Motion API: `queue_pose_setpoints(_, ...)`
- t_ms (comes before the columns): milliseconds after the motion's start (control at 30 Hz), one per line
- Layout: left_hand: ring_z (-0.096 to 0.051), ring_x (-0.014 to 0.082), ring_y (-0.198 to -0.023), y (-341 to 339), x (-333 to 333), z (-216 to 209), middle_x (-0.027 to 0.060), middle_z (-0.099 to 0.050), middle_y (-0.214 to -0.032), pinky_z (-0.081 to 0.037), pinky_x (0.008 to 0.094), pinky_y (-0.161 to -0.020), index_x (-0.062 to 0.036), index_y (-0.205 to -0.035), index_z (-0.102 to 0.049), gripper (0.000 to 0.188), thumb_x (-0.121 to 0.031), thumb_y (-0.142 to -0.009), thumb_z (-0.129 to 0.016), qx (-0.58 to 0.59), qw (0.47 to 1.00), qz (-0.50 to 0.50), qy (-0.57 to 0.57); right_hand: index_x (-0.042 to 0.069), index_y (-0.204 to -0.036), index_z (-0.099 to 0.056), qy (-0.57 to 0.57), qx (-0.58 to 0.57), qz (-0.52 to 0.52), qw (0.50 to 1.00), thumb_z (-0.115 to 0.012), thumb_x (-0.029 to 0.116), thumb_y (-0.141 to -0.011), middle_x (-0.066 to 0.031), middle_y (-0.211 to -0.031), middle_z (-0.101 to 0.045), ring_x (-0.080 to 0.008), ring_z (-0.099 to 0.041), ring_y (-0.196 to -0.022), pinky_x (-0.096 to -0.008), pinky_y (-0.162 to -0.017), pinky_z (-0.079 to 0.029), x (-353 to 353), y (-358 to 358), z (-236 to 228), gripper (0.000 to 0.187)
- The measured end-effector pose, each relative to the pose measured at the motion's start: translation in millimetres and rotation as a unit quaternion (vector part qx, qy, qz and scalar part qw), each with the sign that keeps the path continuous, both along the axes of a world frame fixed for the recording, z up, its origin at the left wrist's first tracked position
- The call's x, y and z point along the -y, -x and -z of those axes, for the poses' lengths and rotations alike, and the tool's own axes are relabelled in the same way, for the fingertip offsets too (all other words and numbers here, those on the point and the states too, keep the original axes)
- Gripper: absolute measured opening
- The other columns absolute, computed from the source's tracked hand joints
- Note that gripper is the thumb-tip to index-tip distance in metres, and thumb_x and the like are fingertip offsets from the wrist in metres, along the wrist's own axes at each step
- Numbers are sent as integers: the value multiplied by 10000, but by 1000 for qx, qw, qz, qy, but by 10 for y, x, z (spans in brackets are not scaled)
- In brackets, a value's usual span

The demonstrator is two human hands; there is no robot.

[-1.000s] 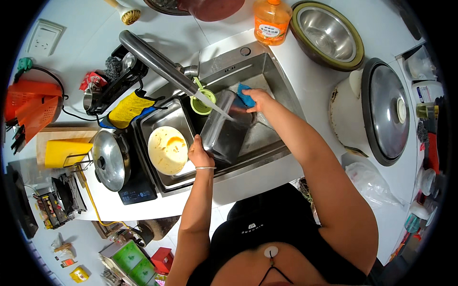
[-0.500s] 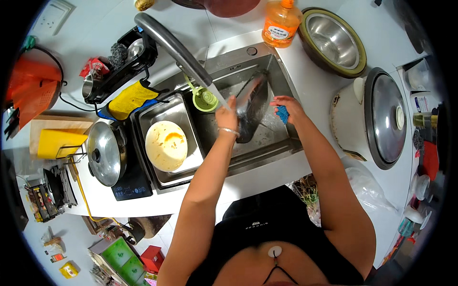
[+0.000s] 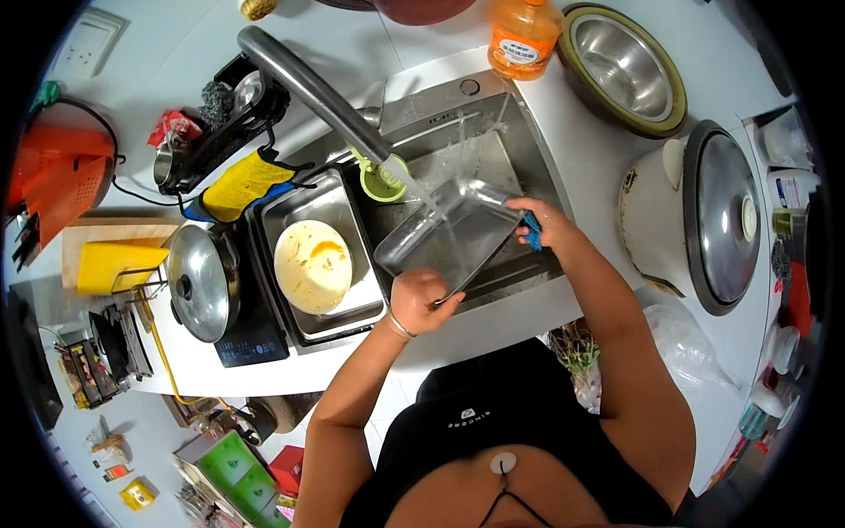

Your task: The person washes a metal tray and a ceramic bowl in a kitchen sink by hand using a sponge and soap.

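Observation:
A rectangular metal pan (image 3: 458, 233) is tilted over the sink (image 3: 528, 119), its inside facing up. My left hand (image 3: 419, 302) is closed around its near rim, thumb along the edge. My right hand (image 3: 550, 220) grips the right corner and also keeps a crumpled blue scrubbing cloth (image 3: 532, 231) against its fingers. From the grey faucet (image 3: 317, 92) a stream of water (image 3: 418, 189) falls into the pan. A green strainer (image 3: 384, 182) sits at the sink's left side, beside the stream.
Left of the sink, a soiled cream bowl (image 3: 304, 286) stands in a steel tray (image 3: 359, 312). Further left is a glass-lidded pot (image 3: 201, 282). An orange soap bottle (image 3: 524, 40), nested bowls (image 3: 620, 75) and a large lidded cooker (image 3: 717, 216) stand on the right.
The pan has turned from steeply upright to a flatter tilt, its inside now under the water. My left hand came down to the near rim; my right hand moved onto the right corner.

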State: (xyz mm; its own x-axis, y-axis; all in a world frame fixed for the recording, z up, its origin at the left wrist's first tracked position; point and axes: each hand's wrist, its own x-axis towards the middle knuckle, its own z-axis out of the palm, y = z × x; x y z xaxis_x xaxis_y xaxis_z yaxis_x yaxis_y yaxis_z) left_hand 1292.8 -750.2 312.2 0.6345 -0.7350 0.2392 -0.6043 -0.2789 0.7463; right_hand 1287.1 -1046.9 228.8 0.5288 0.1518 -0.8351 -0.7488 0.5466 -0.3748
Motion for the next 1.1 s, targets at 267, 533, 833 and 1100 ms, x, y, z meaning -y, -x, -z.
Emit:
queue_pose_setpoints(267,-419,326,-1196,59,-80,1013,217,-358,-1339,-324,408,-1027,56,-1338,-285,709,-205,-792,-654,-435,849,-294,55,24,-1219,-510,321,191,37,927,-654,71,-721,-81,-901,-594,-145,-571,-697,-268,-467,-465,85,119,-770,521)
queue_pose_setpoints(533,-563,272,-992,-521,167,1084,134,-597,-1051,-464,419,-837,5,-1115,-552,363,-44,-757,-573,-710,594,-259,276,5,-1152,-524,125,126,104,979,-687,101,-764,-74,-853,-595,-162,-566,-648,-282,-459,-470,155,66,-179,432)
queue_pose_setpoints(833,-550,204,-765,-477,-658,518,102,-592,-868,-446,285,-679,36,-990,-528,333,53,-659,-496,-349,851,-386,74,-12,-1022,-548,153,91,59,982,-632,235,-834,-151,-865,-631,-195,-555,-546,-318,-468,-481,-149,246,409,322)
queue_pose_setpoints(1100,-596,317,-725,-91,-562,372,174,-572,-869,-514,449,-679,36,-1006,-518,328,-14,-683,-495,-735,533,-379,180,-15,-1011,-549,133,85,147,976,-609,222,-847,-158,-864,-639,-193,-555,-548,-333,-519,-490,19,445,338,295)
